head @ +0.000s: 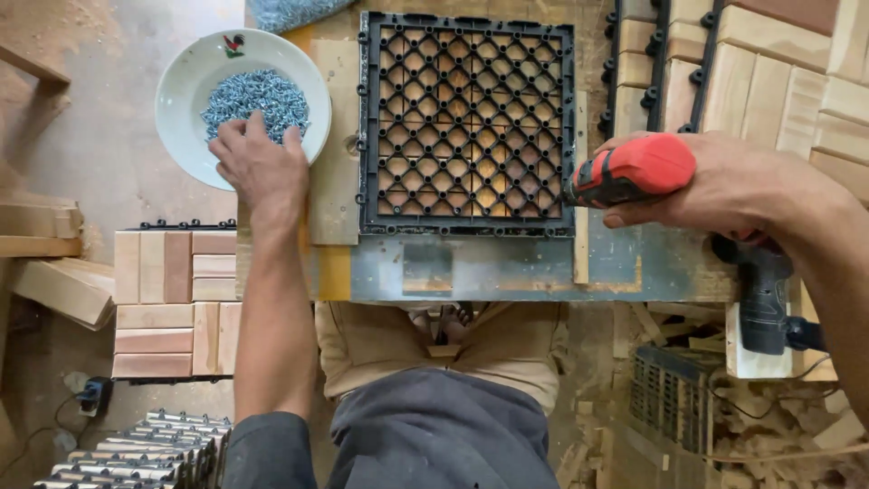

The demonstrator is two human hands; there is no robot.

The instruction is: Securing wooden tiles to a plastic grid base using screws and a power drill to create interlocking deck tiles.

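Note:
My left hand (261,165) reaches into a white bowl (186,86) heaped with small silver screws (253,98), its fingertips resting on the pile. My right hand (724,186) grips a red and black power screwdriver (634,170), its nose pointing left at the right edge of a black plastic grid tile base (466,122). The grid lies face up over wooden slats on a worn workbench (507,267).
Finished wooden slat tiles (176,303) are stacked low on the left, and more lean at the upper right (769,72). Loose planks (41,222) lie at the far left. Black grid bases (145,453) pile at the bottom left. Wood scraps (769,407) litter the floor on the right.

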